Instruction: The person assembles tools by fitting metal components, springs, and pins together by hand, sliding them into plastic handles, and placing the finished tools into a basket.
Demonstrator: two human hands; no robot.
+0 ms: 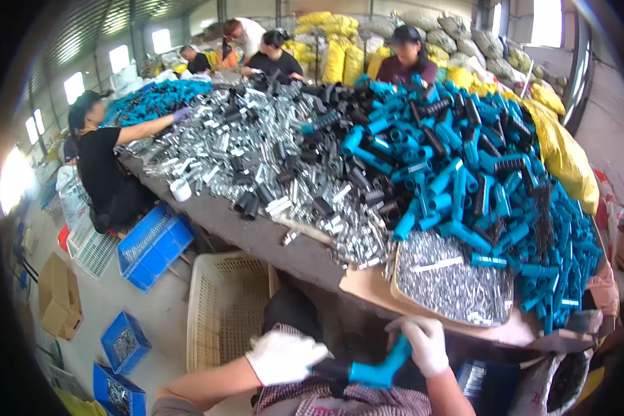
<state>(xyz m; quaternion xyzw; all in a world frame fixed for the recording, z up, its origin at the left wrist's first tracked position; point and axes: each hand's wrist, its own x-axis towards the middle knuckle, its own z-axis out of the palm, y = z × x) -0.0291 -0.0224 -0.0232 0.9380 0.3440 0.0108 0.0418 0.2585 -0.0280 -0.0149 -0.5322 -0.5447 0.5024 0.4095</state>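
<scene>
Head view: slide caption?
White-gloved left hand and right hand hold a bent teal-and-black tube beside a grey table heaped with teal, black and silvery parts.

"Can you read any words or numbers?"
"No, none. There are small red marks on the white sack at the lower right of the frame, but they are too blurry to read."
"So you can't tell what they say?"
"No, I can't."

Smooth plastic handle, shiny metal pieces, matt cardboard box
</scene>
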